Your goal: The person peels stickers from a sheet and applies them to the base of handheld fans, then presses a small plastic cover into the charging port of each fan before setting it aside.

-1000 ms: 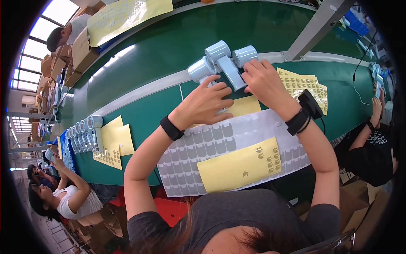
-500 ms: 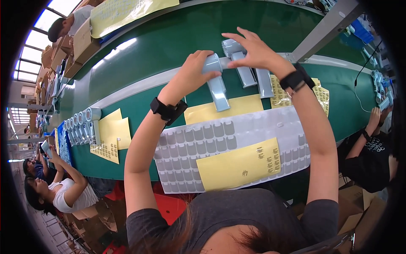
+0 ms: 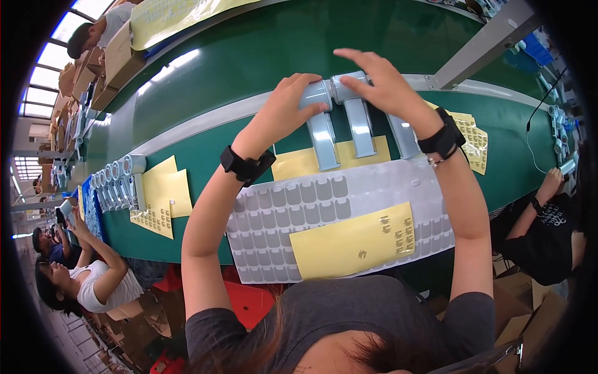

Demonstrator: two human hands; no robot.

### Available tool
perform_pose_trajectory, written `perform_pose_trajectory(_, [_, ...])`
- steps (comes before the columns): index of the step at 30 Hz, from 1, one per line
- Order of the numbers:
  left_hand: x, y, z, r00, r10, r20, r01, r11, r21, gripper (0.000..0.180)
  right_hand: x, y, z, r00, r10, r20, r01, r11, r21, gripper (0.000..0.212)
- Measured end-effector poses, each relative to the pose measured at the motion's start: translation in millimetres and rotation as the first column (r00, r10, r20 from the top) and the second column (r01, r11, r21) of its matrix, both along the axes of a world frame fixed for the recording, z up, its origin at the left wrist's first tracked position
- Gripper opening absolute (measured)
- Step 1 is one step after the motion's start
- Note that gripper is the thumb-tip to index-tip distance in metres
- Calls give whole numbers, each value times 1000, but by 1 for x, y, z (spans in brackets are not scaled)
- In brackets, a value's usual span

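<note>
My left hand (image 3: pixel 286 107) curls over the barrel of a light blue, glossy hair dryer housing (image 3: pixel 322 140), whose handle points toward me. Close beside it lies a second hair dryer housing (image 3: pixel 360 128), its barrel end almost against the first. My right hand (image 3: pixel 386 87) is on that second barrel, thumb across its top and one finger stretched out beyond it; its other fingers are partly hidden. A third light blue piece (image 3: pixel 403 138) sits to the right, partly covered by my right wrist. Under the handles is a yellow sheet (image 3: pixel 293 163).
Nearer me lies a white sheet of grey stickers (image 3: pixel 268 240), topped by a yellow label sheet (image 3: pixel 349 243). More yellow sheets (image 3: pixel 177 193) and a row of housings (image 3: pixel 118 181) are at left. A metal post (image 3: pixel 486 43) rises at right. Co-workers sit on both sides.
The second housing has come nearer me and lines up beside the first. My right thumb has moved onto its barrel. The third piece has shifted right and toward me; my left hand keeps its hold.
</note>
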State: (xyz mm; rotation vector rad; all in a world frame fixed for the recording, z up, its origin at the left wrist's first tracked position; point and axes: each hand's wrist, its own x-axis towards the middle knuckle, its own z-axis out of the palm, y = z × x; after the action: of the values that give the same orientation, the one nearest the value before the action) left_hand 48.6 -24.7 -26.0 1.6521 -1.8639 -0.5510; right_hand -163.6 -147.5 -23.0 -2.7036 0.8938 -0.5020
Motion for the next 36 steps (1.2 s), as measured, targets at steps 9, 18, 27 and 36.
perform_pose_trajectory(9, [-16,-6,4,970,-72,232,122,970,-210,59,-39,-13,6,993,-77,86,24,867,497,60])
perform_pose_trajectory(18, [-94,125,49,810,-585,48,585,811,17,57,-107,138,35,941,-30,337,43,999,-32,21])
perform_pose_trajectory(27, [-132,157,18,802,-545,244,527,838,139,83,-143,169,-14,803,-542,248,501,839,212,8])
perform_pose_trajectory(36, [-130,159,15,760,-545,354,505,838,208,81,-134,177,5,764,-582,279,375,752,543,9])
